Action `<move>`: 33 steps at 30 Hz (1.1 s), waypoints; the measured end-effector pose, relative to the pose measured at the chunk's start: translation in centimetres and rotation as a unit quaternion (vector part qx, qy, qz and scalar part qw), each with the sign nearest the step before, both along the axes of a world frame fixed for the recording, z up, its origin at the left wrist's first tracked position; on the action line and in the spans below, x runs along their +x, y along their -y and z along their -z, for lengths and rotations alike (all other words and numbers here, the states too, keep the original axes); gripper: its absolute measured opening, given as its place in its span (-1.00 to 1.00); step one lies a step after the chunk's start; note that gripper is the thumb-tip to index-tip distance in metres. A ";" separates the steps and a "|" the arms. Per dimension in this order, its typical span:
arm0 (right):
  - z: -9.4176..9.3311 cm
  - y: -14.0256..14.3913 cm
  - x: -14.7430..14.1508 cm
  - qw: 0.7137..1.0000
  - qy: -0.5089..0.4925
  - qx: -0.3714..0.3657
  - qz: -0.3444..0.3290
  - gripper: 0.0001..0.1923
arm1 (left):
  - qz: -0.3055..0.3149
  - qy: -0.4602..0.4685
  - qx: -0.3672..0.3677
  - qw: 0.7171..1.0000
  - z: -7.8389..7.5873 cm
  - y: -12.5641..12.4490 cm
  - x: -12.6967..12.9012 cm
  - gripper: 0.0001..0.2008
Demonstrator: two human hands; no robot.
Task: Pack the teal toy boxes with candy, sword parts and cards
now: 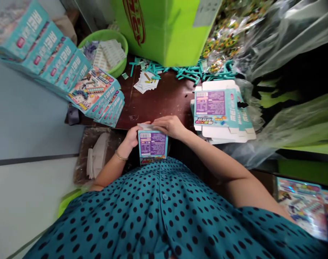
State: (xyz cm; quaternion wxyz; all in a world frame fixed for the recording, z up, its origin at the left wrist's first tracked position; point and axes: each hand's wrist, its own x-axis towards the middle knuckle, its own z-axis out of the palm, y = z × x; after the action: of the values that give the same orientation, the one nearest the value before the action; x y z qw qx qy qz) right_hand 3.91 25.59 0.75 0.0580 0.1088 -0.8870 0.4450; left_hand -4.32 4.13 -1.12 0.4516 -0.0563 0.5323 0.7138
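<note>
Both hands are at one small teal box (152, 145), held upright against the person's front, just at the near edge of the dark brown worktop (164, 102); its purple printed panel faces the camera. The left hand (133, 138) grips the box's left top corner, fingers closed around the edge, a thin bracelet on the wrist. The right hand (169, 126) lies across the top of the box, fingers curled down onto the white flap there, pressing on it. Just right of the hands, on the worktop, sits a stack of flat unfolded cartons (223, 111) of the same teal and purple print, resting partly on clear plastic sheeting (285, 36). At the far edge stands a large green cardboard box (164, 30), with loose teal plastic pieces (191, 72) scattered at its foot and a small pile of white printed slips (146, 82) beside them. A green basin (107, 50) holding white sheets stands at far left. Finished teal boxes (69, 75) lie fanned in an overlapping row along the left side, well apart from the hands.
</note>
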 end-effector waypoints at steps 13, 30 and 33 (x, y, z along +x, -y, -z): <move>0.9 -0.3 2.9 0.975 0.140 -0.175 -0.005 -0.62 | -0.112 -0.284 0.046 0.951 1.6 -0.7 4.8 -0.60; -0.3 2.9 5.3 0.948 0.013 -0.272 0.162 -0.32 | -0.158 -0.503 -0.022 0.849 0.2 0.0 1.8 -0.67; -3.3 3.8 3.2 0.965 -0.025 -0.123 0.231 -0.35 | -0.203 -0.546 -0.029 0.812 -1.4 -1.0 -0.5 -0.56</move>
State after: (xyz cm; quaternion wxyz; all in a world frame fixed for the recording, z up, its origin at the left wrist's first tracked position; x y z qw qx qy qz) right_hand 7.09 21.76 4.08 0.1941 -0.0965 -0.8247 0.5223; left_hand -4.83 5.09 0.23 -0.0706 0.2229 0.6886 0.6865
